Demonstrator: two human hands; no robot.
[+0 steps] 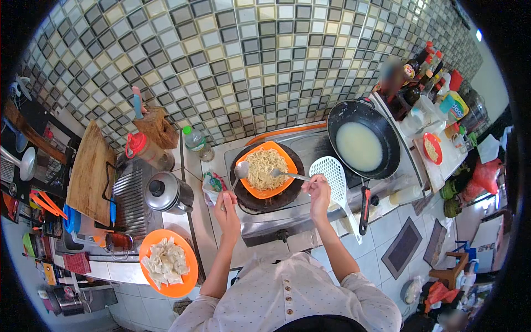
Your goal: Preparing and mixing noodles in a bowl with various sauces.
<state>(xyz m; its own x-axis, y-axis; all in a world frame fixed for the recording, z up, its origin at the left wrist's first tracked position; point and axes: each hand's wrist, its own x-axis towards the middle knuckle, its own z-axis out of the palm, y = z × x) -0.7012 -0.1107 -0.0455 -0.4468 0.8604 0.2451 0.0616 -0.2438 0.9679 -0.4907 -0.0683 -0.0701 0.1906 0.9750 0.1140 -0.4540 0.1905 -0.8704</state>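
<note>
An orange square bowl (pixel 293 167) full of noodles (pixel 265 166) rests on a dark round pan (pixel 299 184) over the left side of the gas stove. My left hand (pixel 227 211) grips a metal spoon (pixel 242 170), whose head is at the bowl's left rim. In my right hand (pixel 318 195) is a metal fork (pixel 290 176), its tines reaching the noodles from the right. Close beside that hand lies a white slotted spatula (pixel 329 172), its handle hanging past the stove's front. A black wok (pixel 390 153) holding cloudy pale liquid (pixel 359 146) sits on the right side.
An orange plate (pixel 182 288) of folded pale wrappers (pixel 166 262) stands at the lower left. Nearby are a lidded metal pot (pixel 176 193), a red-capped jug (pixel 151 151) and a green-capped bottle (pixel 199 144). The wok's handle (pixel 365 209) juts toward me. Several sauce bottles (pixel 412 93) crowd the back right.
</note>
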